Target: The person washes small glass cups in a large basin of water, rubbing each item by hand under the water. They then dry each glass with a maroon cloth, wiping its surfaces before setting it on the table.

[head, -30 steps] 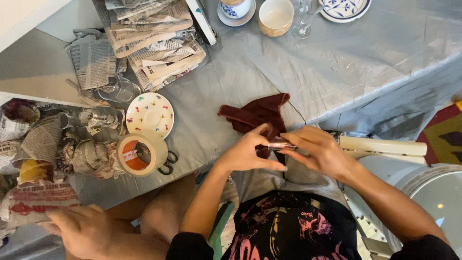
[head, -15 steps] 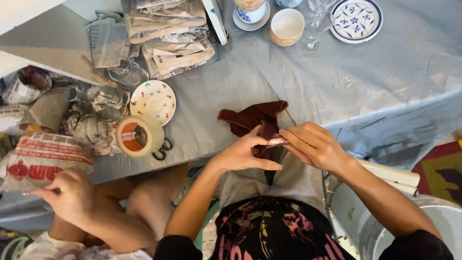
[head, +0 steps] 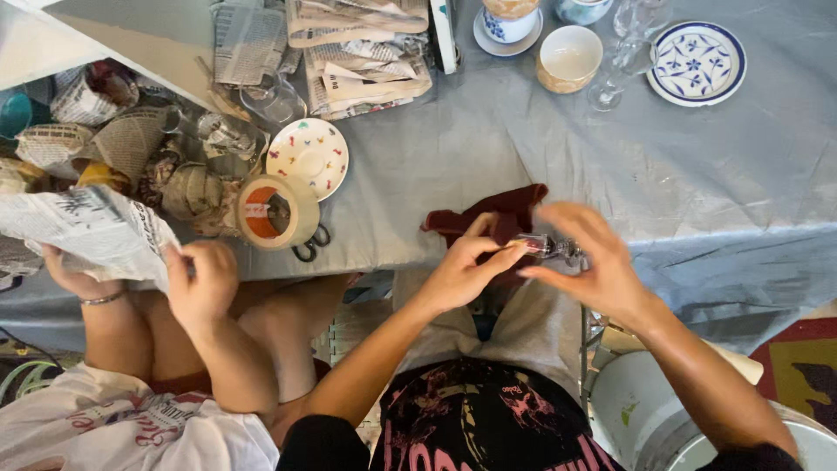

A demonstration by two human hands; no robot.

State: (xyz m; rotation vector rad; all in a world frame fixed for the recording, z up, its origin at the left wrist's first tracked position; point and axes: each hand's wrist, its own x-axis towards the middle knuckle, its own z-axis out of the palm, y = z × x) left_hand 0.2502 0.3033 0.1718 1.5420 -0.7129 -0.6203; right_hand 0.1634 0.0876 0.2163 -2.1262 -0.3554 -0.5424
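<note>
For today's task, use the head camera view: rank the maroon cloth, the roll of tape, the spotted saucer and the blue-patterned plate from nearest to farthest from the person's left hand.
Measured from the left hand:
1. Maroon cloth, just beyond the fingers at the table's edge.
2. Roll of tape, off to the left.
3. Spotted saucer, left and farther up the table, behind the tape.
4. Blue-patterned plate, far upper right.

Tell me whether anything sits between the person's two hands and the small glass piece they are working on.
Nothing visible does. The left hand and the right hand both already touch the small glass piece, holding it between their fingertips just above the dark red cloth at the edge of the grey table.
</note>
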